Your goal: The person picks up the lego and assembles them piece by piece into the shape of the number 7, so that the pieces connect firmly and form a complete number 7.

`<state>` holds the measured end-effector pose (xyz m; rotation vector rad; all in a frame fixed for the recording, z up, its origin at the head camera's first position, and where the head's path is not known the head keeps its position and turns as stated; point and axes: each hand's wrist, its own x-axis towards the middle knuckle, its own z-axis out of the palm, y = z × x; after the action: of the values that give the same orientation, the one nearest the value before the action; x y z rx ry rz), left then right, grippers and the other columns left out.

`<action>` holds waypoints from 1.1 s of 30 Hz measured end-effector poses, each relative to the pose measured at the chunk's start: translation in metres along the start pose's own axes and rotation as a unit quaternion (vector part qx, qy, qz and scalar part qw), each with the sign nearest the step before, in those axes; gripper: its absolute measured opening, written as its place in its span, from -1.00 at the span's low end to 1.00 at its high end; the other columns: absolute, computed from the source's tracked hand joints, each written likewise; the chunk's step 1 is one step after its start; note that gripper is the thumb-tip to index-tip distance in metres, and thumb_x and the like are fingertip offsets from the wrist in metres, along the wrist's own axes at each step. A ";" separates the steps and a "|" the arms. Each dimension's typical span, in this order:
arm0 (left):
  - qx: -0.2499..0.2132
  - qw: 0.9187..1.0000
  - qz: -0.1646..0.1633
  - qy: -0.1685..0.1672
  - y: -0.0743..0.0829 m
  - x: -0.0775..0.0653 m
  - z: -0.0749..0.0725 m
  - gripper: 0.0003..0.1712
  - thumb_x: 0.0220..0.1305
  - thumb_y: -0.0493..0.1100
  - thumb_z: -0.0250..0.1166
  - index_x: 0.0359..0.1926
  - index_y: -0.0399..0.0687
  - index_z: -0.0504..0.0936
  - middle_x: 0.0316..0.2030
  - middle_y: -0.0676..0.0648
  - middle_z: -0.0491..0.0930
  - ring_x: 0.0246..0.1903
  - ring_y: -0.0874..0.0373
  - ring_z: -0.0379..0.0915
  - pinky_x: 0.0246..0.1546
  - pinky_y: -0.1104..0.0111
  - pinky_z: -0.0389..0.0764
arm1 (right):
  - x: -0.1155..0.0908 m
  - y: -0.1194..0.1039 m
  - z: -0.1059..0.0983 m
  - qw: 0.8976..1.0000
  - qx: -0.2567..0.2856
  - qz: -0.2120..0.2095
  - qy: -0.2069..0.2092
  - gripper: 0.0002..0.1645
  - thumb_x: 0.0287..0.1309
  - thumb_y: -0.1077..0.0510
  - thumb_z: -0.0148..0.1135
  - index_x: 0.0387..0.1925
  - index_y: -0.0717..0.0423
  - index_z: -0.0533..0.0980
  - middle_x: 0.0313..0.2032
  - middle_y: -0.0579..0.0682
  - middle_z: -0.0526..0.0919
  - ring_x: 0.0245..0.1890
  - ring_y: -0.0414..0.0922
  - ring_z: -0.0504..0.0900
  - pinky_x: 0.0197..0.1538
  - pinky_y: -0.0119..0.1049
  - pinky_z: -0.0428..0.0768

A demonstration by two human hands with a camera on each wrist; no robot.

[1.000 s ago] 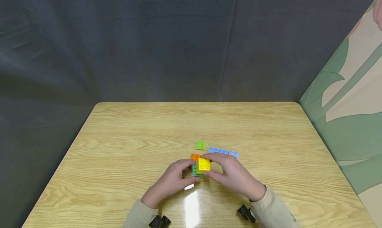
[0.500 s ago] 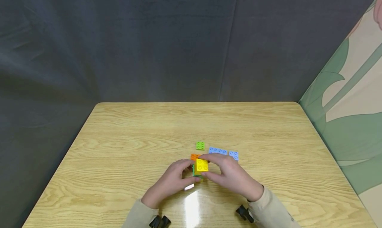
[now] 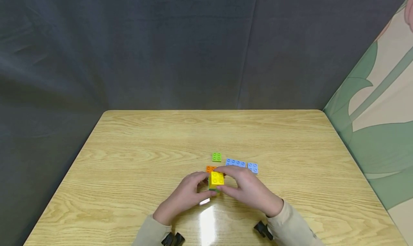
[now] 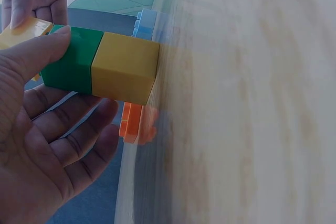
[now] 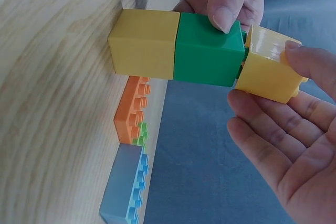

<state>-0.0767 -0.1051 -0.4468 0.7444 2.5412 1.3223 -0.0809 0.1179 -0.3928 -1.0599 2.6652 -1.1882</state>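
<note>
A stack stands on the wooden table: a lower yellow block [image 5: 142, 43] with a green block [image 5: 207, 51] on top of it. My left hand [image 3: 185, 194] pinches the green block between thumb and fingers. Just over it, my right hand [image 3: 250, 187] grips an upper yellow block [image 3: 217, 179] from the right. In the right wrist view this upper block sits slightly tilted on the green one, a narrow gap with studs showing between them. From the head view, it covers most of the green block.
Beyond the hands lie an orange brick [image 3: 210, 169], a lime green brick [image 3: 217, 157], a long blue brick [image 3: 236, 162] and a small blue brick [image 3: 252, 168]. The orange and long blue bricks are partly hidden by my right hand. A dark curtain [image 3: 174, 52] hangs behind the table [image 3: 129, 149].
My right hand has moved the upper yellow block a little left, so it lines up over the green block and hides more of it. The left hand has stayed in place.
</note>
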 end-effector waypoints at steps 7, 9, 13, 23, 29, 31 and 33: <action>-0.002 1.000 -0.001 0.000 0.000 0.000 0.000 -0.56 0.23 0.14 0.35 0.10 0.19 0.56 -0.13 0.22 0.56 -0.14 0.22 0.48 -0.10 0.35 0.57 | 0.001 0.000 0.001 1.000 -0.002 -0.004 -0.004 -0.51 0.16 0.09 0.39 0.12 0.12 0.55 0.05 -0.06 0.64 0.00 -0.17 0.61 0.06 -0.17 0.61; -0.001 1.000 -0.002 0.001 0.000 0.000 0.000 -0.58 0.23 0.13 0.35 0.08 0.20 0.56 -0.16 0.22 0.56 -0.16 0.21 0.47 -0.13 0.36 0.56 | 0.002 0.000 0.001 1.000 -0.004 -0.005 -0.005 -0.52 0.16 0.11 0.39 0.12 0.11 0.55 0.04 -0.06 0.65 -0.02 -0.18 0.61 0.04 -0.19 0.62; 0.001 1.000 -0.003 0.002 0.000 0.000 0.000 -0.61 0.22 0.12 0.36 0.04 0.21 0.56 -0.20 0.22 0.54 -0.19 0.20 0.47 -0.19 0.38 0.55 | 0.003 0.000 0.001 1.000 -0.007 -0.008 -0.007 -0.54 0.16 0.14 0.39 0.11 0.10 0.56 0.03 -0.05 0.65 -0.03 -0.19 0.61 0.02 -0.21 0.63; 0.002 1.000 -0.007 -0.001 0.001 0.001 -0.001 -0.60 0.22 0.09 0.38 0.06 0.21 0.56 -0.20 0.22 0.53 -0.21 0.15 0.47 -0.21 0.37 0.55 | 0.004 0.000 0.002 1.000 -0.015 -0.003 -0.010 -0.56 0.17 0.12 0.38 0.10 0.08 0.57 0.03 -0.06 0.65 -0.01 -0.18 0.61 0.03 -0.22 0.63; 0.003 1.000 -0.010 0.003 0.003 0.000 -0.002 -0.58 0.20 0.07 0.40 0.07 0.17 0.57 -0.15 0.21 0.56 -0.15 0.16 0.48 -0.17 0.35 0.55 | 0.005 -0.001 0.002 1.000 -0.016 0.002 -0.015 -0.55 0.16 0.13 0.39 0.11 0.07 0.57 0.02 -0.07 0.65 -0.04 -0.20 0.61 -0.01 -0.23 0.64; 0.001 1.000 -0.010 0.006 0.004 0.000 -0.003 -0.57 0.20 0.09 0.39 0.07 0.16 0.57 -0.14 0.21 0.56 -0.13 0.16 0.48 -0.14 0.33 0.56 | 0.005 -0.001 0.001 1.000 -0.013 0.002 -0.015 -0.54 0.16 0.14 0.39 0.11 0.08 0.56 0.02 -0.06 0.65 -0.06 -0.20 0.61 -0.02 -0.23 0.64; -0.004 1.000 -0.010 0.007 0.005 -0.001 -0.004 -0.56 0.20 0.12 0.38 0.08 0.17 0.57 -0.13 0.21 0.57 -0.12 0.16 0.49 -0.11 0.30 0.56 | 0.005 -0.001 0.001 1.000 -0.009 0.001 -0.015 -0.54 0.16 0.15 0.39 0.11 0.08 0.56 0.03 -0.06 0.65 -0.06 -0.20 0.61 -0.03 -0.22 0.65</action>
<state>-0.0760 -0.1057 -0.4403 0.7085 2.5454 1.3359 -0.0832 0.1136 -0.3917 -1.0675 2.6600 -1.1400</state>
